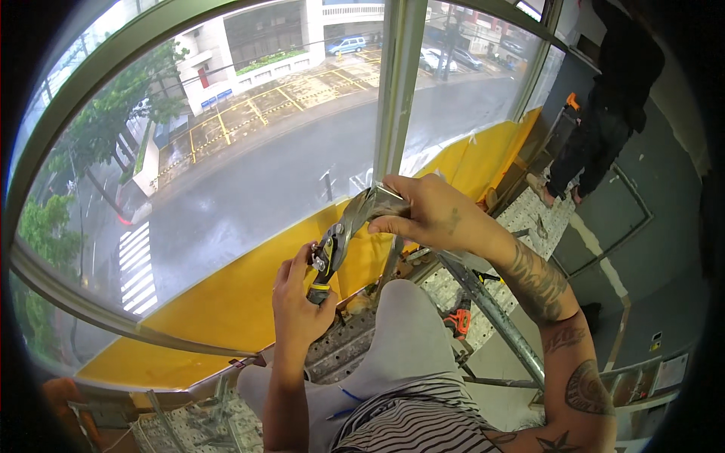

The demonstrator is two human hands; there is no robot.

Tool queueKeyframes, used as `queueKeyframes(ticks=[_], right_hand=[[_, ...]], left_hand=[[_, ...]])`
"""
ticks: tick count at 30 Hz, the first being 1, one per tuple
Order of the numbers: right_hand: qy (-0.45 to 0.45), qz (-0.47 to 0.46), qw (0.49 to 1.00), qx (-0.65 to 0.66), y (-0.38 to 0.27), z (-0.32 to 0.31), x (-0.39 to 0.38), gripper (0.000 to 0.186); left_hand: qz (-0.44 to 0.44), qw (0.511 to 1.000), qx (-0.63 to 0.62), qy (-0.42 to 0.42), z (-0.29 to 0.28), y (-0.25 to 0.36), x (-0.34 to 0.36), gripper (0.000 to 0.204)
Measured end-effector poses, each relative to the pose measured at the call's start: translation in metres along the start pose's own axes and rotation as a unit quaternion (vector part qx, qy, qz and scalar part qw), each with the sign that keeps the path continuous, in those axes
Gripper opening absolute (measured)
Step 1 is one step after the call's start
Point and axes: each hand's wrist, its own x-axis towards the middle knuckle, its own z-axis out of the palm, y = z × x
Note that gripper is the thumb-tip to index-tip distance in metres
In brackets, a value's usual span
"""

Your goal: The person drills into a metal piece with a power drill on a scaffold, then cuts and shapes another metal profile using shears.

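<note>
My left hand (296, 302) is closed around the black and yellow handles of a pair of tin snips (330, 253), whose jaws point up and to the right. A short, shiny metal channel piece (390, 202) is pinched between the thumb and fingers of my right hand (442, 211). The snips' jaws meet the left end of this metal piece; whether they bite into it I cannot tell. Both hands are held above my knee, in front of the window post (396, 98).
Yellow sheeting (249, 302) runs below the big window. An orange and black power tool (458, 321) lies on perforated scaffold planks (529, 219) beside a slanting metal tube (495, 321). At the far right a person in dark clothes (615, 98) stands on the planks by a grey wall (657, 226).
</note>
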Motion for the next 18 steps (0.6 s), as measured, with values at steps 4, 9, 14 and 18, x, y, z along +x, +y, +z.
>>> queueKeyframes(ticks=[4,9,14,18], right_hand=[[0.054,-0.102,0.988,-0.099,0.013,0.006,0.005,0.042],[0.072,-0.153,0.983,-0.071,0.016,0.011,0.009,0.044],[0.025,-0.080,0.997,-0.005,0.016,0.013,0.013,0.043],[0.065,-0.108,0.989,-0.079,0.031,0.021,0.020,0.042]], left_hand=[[0.007,1.000,0.007,-0.003,0.001,0.001,0.000,0.062],[0.014,1.000,-0.007,0.011,0.008,-0.004,-0.005,0.056],[0.001,0.999,-0.026,0.026,0.017,-0.010,-0.005,0.046],[-0.032,0.999,-0.033,0.014,0.022,-0.011,-0.006,0.037]])
